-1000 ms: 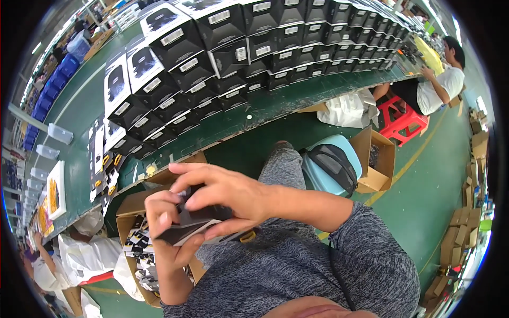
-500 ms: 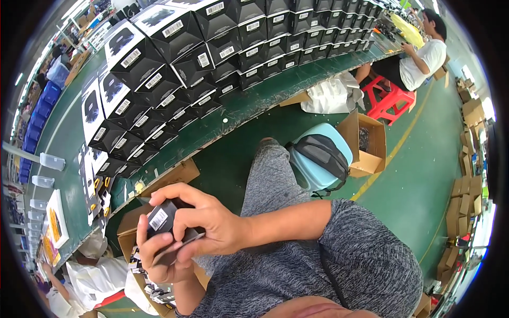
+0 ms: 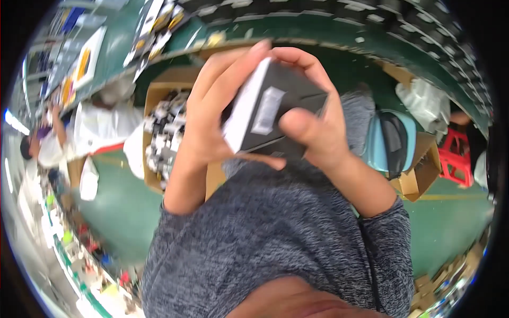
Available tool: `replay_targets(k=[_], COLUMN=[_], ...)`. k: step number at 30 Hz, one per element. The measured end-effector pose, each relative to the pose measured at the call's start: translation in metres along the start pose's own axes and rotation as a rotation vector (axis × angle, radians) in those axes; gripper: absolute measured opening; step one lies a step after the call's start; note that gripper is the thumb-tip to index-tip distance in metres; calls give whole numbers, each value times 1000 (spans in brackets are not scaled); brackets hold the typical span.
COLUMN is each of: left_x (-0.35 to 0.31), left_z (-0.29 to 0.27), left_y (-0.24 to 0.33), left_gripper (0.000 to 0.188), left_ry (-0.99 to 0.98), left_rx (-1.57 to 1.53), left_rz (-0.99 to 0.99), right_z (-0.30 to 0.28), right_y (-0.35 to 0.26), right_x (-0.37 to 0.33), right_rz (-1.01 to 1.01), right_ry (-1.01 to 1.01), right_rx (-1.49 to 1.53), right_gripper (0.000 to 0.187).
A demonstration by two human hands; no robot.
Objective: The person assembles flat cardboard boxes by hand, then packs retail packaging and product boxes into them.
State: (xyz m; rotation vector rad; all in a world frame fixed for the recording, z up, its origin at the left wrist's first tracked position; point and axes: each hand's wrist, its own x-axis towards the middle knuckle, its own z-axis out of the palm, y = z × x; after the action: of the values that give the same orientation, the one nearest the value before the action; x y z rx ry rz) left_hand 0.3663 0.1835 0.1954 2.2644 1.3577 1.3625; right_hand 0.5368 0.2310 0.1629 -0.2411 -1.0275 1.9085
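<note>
Between both hands, in front of my chest, is a small black box (image 3: 289,106) with one white side and a pale label on a black side. My left hand (image 3: 212,106) closes on the white side, its fingers along the top and left edges. My right hand (image 3: 323,122) wraps the right side, thumb pressed on the black side near the label. Motion blurs the box and the fingers. An open carton (image 3: 154,98) full of small black and white pieces stands left of my left forearm.
A green workbench (image 3: 233,34) runs across the far side, with rows of black boxes (image 3: 366,10) at its right. Flat black, white and yellow packaging (image 3: 156,32) lies at its left. Right of my lap are a light blue stool (image 3: 374,143), an open carton (image 3: 424,164) and a red stool (image 3: 456,159). Another person (image 3: 50,143) sits at left.
The view has swung left and down. The box has turned, so its white side and labelled side show larger, and both hands have shifted their hold on it.
</note>
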Motion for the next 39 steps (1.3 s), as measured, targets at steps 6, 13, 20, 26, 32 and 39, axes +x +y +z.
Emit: replay_targets(k=[6, 13, 20, 26, 32, 39], left_x=[-15, -18, -10, -10, 12, 115], left_z=[-3, -10, -14, -25, -104, -195], left_y=[-8, -4, -5, -6, -6, -40], left_gripper=[110, 109, 107, 104, 47, 91], left_ry=[-40, -49, -58, -117, -152, -254], left_rx=[115, 122, 155, 12, 216, 742], left_rz=[-50, -44, -27, -20, 112, 339], right_z=[1, 3, 0, -18, -115, -263], right_y=[11, 15, 14, 31, 20, 49], right_x=[-5, -5, 0, -10, -10, -64], right_rz=[274, 310, 316, 230, 137, 185], right_ry=[35, 56, 43, -86, -419, -353], right_rx=[160, 83, 70, 96, -1298, -1981], right_gripper=[61, 53, 52, 105, 74, 49])
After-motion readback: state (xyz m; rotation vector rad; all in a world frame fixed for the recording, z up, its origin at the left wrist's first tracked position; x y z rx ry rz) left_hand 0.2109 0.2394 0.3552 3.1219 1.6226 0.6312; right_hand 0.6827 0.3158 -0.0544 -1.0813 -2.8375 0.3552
